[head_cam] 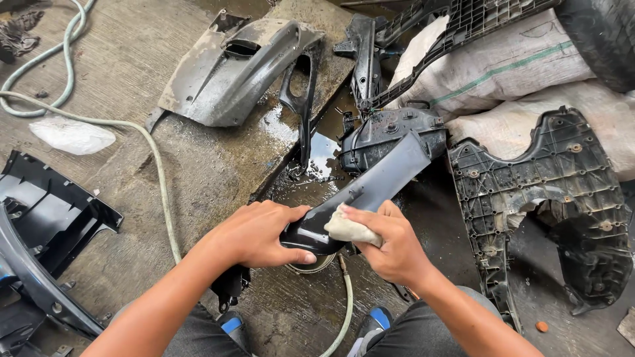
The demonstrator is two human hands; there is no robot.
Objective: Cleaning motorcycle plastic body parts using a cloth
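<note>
Left hand clamped around dark panel; right hand, fingers closed, pressed pale rag at its 3 o'clock; hose at 9.

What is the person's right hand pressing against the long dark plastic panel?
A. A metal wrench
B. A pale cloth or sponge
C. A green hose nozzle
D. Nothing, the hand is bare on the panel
B: the right hand grips a pale cloth bunched against the near end of the dark panel, while the left hand steadies that end from the other side.
</note>
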